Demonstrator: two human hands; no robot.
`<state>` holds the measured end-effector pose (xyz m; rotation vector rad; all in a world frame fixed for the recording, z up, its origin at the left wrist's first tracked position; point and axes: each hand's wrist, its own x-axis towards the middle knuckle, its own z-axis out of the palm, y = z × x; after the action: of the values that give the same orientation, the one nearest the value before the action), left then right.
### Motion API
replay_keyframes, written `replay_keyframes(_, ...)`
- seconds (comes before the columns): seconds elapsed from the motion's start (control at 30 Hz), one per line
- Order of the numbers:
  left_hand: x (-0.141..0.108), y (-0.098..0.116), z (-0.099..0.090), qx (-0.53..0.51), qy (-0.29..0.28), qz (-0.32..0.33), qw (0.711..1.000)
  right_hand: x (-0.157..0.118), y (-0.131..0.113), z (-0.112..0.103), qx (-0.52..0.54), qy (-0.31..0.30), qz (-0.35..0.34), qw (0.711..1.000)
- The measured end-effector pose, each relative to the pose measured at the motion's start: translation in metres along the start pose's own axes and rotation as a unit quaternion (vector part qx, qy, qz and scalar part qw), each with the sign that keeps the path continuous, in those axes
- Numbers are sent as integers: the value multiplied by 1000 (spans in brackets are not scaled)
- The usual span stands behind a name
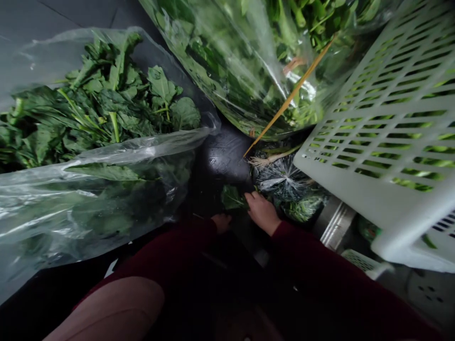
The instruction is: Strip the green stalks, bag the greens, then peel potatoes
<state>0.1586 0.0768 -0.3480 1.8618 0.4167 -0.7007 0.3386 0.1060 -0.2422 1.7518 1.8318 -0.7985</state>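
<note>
Low in the middle of the head view, my right hand (pixel 262 211) has its fingers drawn together at the edge of a dark green leaf (pixel 233 197), and appears to pinch it. Just left of it my left hand (pixel 222 222) is in shadow with curled fingers; whatever it may hold is hidden. Left of the hands lies an open clear plastic bag (pixel 156 147) with a heap of leafy greens (pixel 106 99) in its mouth. Right beside my right hand are clear-wrapped greens (pixel 302 208) and a pale root end (pixel 265 160).
A large clear bag of greens (pixel 227 61) stands at the back, with a thin yellow-brown strip (pixel 289 97) across it. At right a white slotted basket (pixel 341 189) holds more greens. Below it are a metal edge (pixel 337 225) and a smaller white basket (pixel 366 263).
</note>
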Motion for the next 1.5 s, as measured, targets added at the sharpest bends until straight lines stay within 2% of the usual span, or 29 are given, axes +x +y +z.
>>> replay_keyframes(0.1, -4, -2, 0, 18, -16, 13, 1000, -29, 48, 6, -99, -47, -17, 994)
replay_keyframes(0.17, -9, -6, -4, 23, -14, 4, 1000, -30, 75, 18, -122, -72, -56, 988)
replay_keyframes(0.23, -16, -12, -11, 21, -5, -18, 1000, -23, 89, 32, -122, -81, -82, 986)
replay_keyframes(0.33, -27, -19, -26, 10, 25, -73, 997, -13, 90, 46, -117, -58, -63, 989)
replay_keyframes(0.43, -40, -20, -48, -8, 79, -132, 988, -13, 83, 45, -105, -55, -65, 991)
replay_keyframes(0.5, -53, -17, -68, -20, 119, -151, 981, -18, 82, 40, -96, -70, -73, 990)
replay_keyframes(0.57, -75, -12, -96, -55, 197, -159, 966, -26, 87, 38, -97, -71, -87, 989)
replay_keyframes(0.6, -91, -10, -113, -77, 255, -162, 950, -30, 91, 38, -101, -64, -98, 988)
replay_keyframes(0.67, -133, -7, -153, -103, 400, -164, 896, -39, 103, 44, -99, -44, -128, 986)
replay_keyframes(0.73, -184, -6, -197, -56, 535, -169, 826, -43, 117, 55, -74, -29, -153, 985)
replay_keyframes(0.8, -236, -8, -241, 25, 643, -195, 740, -41, 128, 69, -35, -27, -150, 988)
replay_keyframes(0.87, -278, -14, -277, 102, 709, -229, 660, -33, 133, 81, 8, -36, -107, 994)
replay_keyframes(0.9, -294, -20, -290, 132, 723, -246, 632, -29, 132, 85, 31, -44, -78, 995)
replay_keyframes(0.93, -305, -27, -299, 154, 725, -266, 617, -24, 128, 86, 59, -54, -48, 996)
replay_keyframes(0.97, -311, -34, -303, 162, 710, -290, 621, -21, 122, 85, 98, -68, -22, 993)
replay_keyframes(1.0, -314, -41, -302, 156, 672, -317, 650, -20, 113, 80, 150, -87, -3, 985)
replay_keyframes(1.03, -313, -48, -295, 137, 615, -344, 696, -20, 101, 72, 217, -109, 8, 970)
replay_keyframes(1.07, -310, -53, -285, 107, 539, -365, 752, -22, 87, 59, 296, -131, 13, 946)
replay_keyframes(1.1, -306, -55, -270, 75, 439, -371, 815, -24, 70, 43, 378, -149, 12, 914)
replay_keyframes(1.13, -303, -56, -252, 54, 381, -362, 849, -27, 50, 23, 456, -157, 7, 876)
replay_keyframes(1.17, -300, -55, -232, 44, 351, -357, 865, -28, 28, 0, 518, -152, 1, 842)
replay_keyframes(1.2, -297, -52, -211, 37, 328, -352, 876, -29, 4, -26, 566, -132, -9, 814)
replay_keyframes(1.27, -296, -44, -173, 33, 294, -352, 888, -23, -48, -82, 624, -42, -29, 779)
replay_keyframes(1.33, -297, -34, -146, 37, 276, -373, 885, -7, -105, -136, 710, 76, -68, 697)
replay_keyframes(1.4, -301, -24, -132, 48, 277, -397, 874, 14, -164, -176, 777, 134, -88, 608)
replay_keyframes(1.43, -303, -19, -129, 55, 281, -404, 869, 25, -191, -191, 789, 170, -98, 582)
replay_keyframes(1.47, -306, -14, -127, 60, 284, -407, 866, 36, -216, -200, 789, 184, -102, 578)
replay_keyframes(1.5, -310, -9, -126, 63, 285, -406, 866, 45, -236, -206, 777, 170, -104, 597)
